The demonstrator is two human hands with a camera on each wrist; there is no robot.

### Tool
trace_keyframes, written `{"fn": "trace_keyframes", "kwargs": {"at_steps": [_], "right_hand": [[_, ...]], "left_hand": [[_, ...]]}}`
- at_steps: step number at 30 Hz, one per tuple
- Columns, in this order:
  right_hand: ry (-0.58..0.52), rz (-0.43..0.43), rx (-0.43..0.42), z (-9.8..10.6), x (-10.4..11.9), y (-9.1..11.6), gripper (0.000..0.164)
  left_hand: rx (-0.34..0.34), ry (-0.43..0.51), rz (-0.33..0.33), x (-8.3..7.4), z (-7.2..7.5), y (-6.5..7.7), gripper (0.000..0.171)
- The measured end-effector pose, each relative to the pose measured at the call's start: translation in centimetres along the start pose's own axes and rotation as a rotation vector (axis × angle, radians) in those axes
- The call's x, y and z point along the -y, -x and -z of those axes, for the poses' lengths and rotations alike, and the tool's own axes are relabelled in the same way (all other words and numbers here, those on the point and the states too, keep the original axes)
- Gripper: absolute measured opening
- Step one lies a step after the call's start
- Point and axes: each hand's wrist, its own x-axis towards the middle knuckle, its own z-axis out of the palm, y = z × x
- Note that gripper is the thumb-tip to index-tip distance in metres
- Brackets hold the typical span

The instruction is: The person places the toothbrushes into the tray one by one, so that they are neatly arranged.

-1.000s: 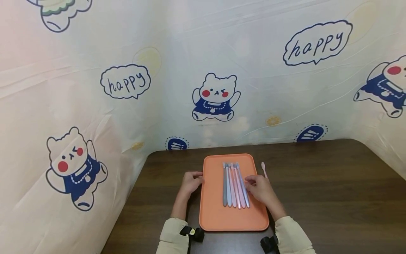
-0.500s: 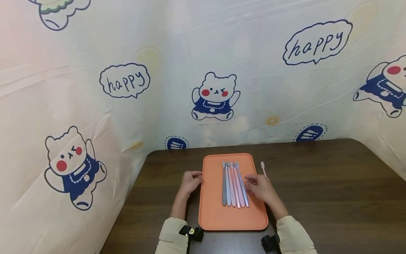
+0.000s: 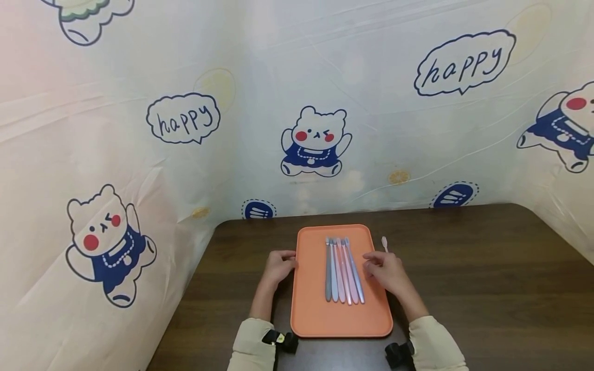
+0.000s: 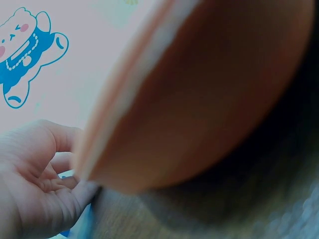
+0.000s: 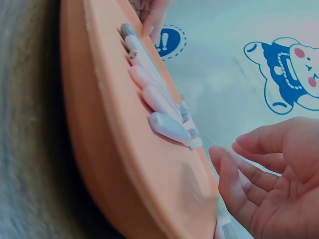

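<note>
An orange tray (image 3: 315,317) lies lengthwise on the table, holding a row of several toothbrushes (image 3: 343,278) in grey, blue, pink and lilac, heads pointing away from me. My left hand (image 3: 280,266) is at the tray's left edge; in the left wrist view its thumb and fingers pinch the rim (image 4: 92,164). Over the tray's right edge hovers my right hand (image 3: 389,271), fingers loosely bent and holding nothing. In the right wrist view its fingertips are apart from the nearest lilac toothbrush (image 5: 170,127). A lone pink toothbrush (image 3: 384,243) lies right of the tray, partly hidden behind that hand.
The dark wooden table (image 3: 473,278) extends to both sides of the tray. Behind it hangs a pale curtain (image 3: 260,154) printed with cartoon bears. Black wrist cameras (image 3: 290,342) sit at both sleeves.
My right hand has drawn slightly to the right, away from the toothbrush row, and now covers more of the lone pink toothbrush. The left hand and the tray have stayed put.
</note>
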Motion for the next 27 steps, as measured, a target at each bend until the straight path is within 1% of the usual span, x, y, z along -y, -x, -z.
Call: {"fn": "trace_keyframes", "kwargs": {"at_steps": [9, 14, 18, 27], "right_hand": [[-0.069, -0.016, -0.014, 0.9, -0.3, 0.0, 0.029], [-0.116, -0.040, -0.030, 1.3, -0.6, 0.1, 0.029], [-0.114, -0.050, -0.046, 1.8, -0.9, 0.1, 0.028], [-0.040, -0.069, -0.049, 3.3, -1.6, 0.3, 0.031]], "left_hand": [[-0.004, 0.003, -0.004, 0.0, 0.0, 0.0, 0.039], [-0.002, 0.002, 0.003, 0.1, -0.1, -0.1, 0.039], [-0.004, 0.005, -0.001, 0.1, -0.1, -0.1, 0.039], [-0.014, 0.003, -0.011, 0.0, -0.1, -0.1, 0.039]]}}
